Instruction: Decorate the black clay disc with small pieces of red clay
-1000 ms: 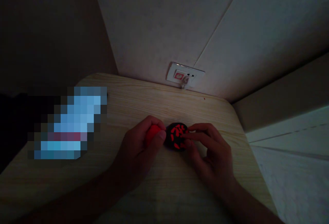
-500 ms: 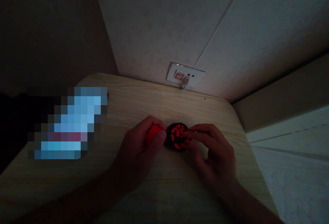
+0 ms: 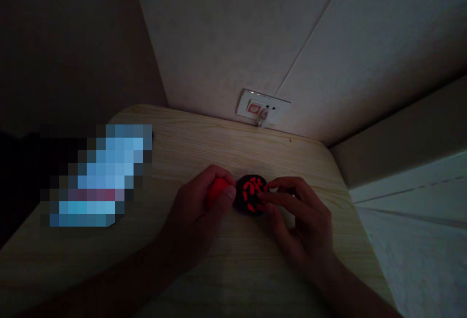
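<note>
Two hands of mine are working close together over the table [image 3: 204, 138]. My left hand [image 3: 195, 211] is holding a red round thing [image 3: 215, 190], with my thumb and fingers wrapping around it. My right hand [image 3: 306, 218] is bending its fingers at the right side of a black disc [image 3: 242, 205], and one finger is reaching over its top. I cannot tell if my right hand is pinching the disc or only touching it. The black disc is lying on the table just beside my left fingertips, between my two hands. Lots of little red bits [image 3: 251, 188] are showing on its top.

Farther out, a tiny red speck [image 3: 290, 140] is sitting near the back edge. A blurry blue thing [image 3: 115, 162] is lying on the left side, well apart from my hands, and I cannot tell what it is. Behind the table, a socket plate [image 3: 242, 105] is sitting low on the wall [image 3: 219, 41]. A see-through plug [image 3: 262, 116] is sticking out of it, next to a red square [image 3: 254, 108].
</note>
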